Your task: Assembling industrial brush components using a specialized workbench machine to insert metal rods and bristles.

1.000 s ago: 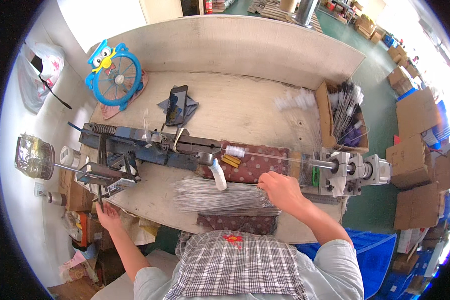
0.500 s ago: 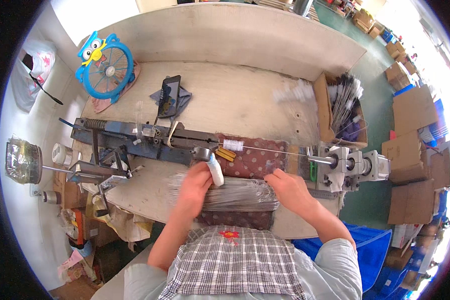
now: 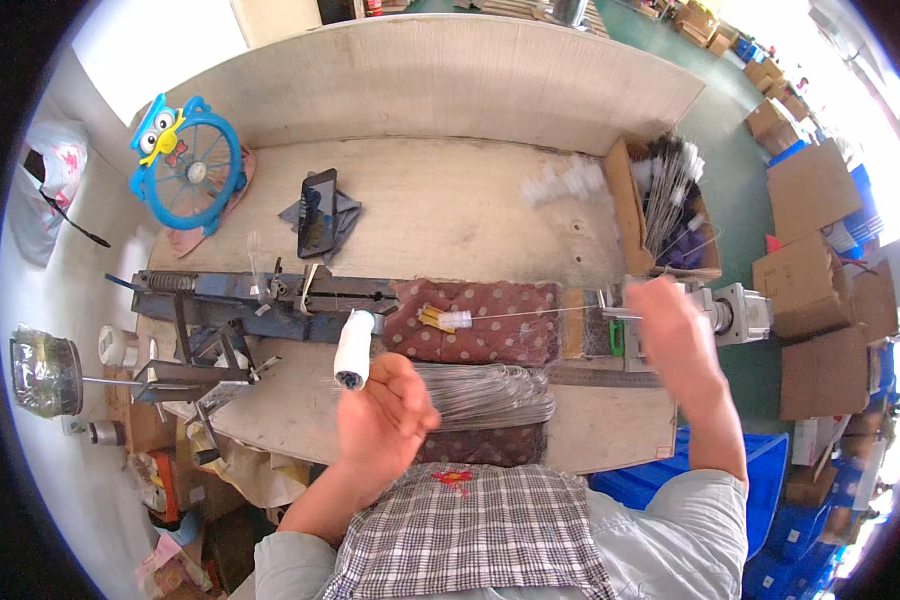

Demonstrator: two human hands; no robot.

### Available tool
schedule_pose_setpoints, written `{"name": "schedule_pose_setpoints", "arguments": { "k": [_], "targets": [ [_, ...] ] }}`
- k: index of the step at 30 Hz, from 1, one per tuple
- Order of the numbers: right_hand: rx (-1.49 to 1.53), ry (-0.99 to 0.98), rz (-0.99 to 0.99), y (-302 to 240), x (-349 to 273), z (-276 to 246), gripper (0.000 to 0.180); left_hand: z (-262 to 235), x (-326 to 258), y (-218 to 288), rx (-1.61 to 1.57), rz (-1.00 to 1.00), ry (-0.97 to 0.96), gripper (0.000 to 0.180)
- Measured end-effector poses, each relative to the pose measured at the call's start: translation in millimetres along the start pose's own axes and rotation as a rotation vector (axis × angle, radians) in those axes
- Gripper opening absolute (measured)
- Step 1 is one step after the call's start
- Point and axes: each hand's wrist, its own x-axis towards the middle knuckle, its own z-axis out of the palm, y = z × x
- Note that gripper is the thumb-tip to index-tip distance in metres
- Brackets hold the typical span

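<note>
My left hand point(image 3: 385, 415) is raised palm up beside a white-wrapped lever handle point(image 3: 353, 350), its fingers loosely bent and apart, with nothing seen in it. Over the motor-driven spindle unit point(image 3: 730, 318) at the right is my right hand point(image 3: 678, 340), smeared by motion, so its fingers cannot be read. A wire rod point(image 3: 530, 313) runs from near that unit to a small white brush head point(image 3: 455, 320), which rests by a yellow piece point(image 3: 434, 316) on the brown dotted cloth pad point(image 3: 510, 345). A bundle of thin metal wires point(image 3: 490, 395) lies close in front of me.
A long dark metal clamp fixture point(image 3: 240, 300) spans the table's left side. Farther back are a phone point(image 3: 317, 215), a blue toy-like fan point(image 3: 192, 170), a pile of white brushes point(image 3: 568, 183) and a cardboard box point(image 3: 630, 215) of wire brushes. Blue crates point(image 3: 750, 480) stand at lower right.
My right hand has moved from the wire bundle to the spindle unit. My left hand has come off the lever, whose handle has swung left. The brush head now sits lower, away from the clamp.
</note>
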Motion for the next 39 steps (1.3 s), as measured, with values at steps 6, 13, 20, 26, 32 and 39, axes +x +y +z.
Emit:
{"name": "schedule_pose_setpoints", "arguments": {
  "k": [6,13,20,26,32,39],
  "targets": [
    [0.297,0.221,0.165,20,20,-6,0.019,51,56,-44,1.154,0.295,-0.372,0.018],
    [0.477,0.158,0.072,11,30,33,0.027,47,169,-96,2.188,0.757,-0.424,0.011],
    [0.385,0.000,0.113,32,29,54,0.013,40,210,-113,2.447,0.731,-0.413,0.019],
    [0.432,-0.091,-0.137,27,42,42,0.014,10,96,-53,1.957,0.989,-0.467,0.029],
    [0.574,-0.061,-0.444,-46,98,66,0.010,-15,29,-14,1.802,0.767,-0.057,0.016],
    [0.530,-0.010,-0.435,-106,116,112,0.006,-53,8,13,0.895,0.323,0.328,0.022]
  ]
}}
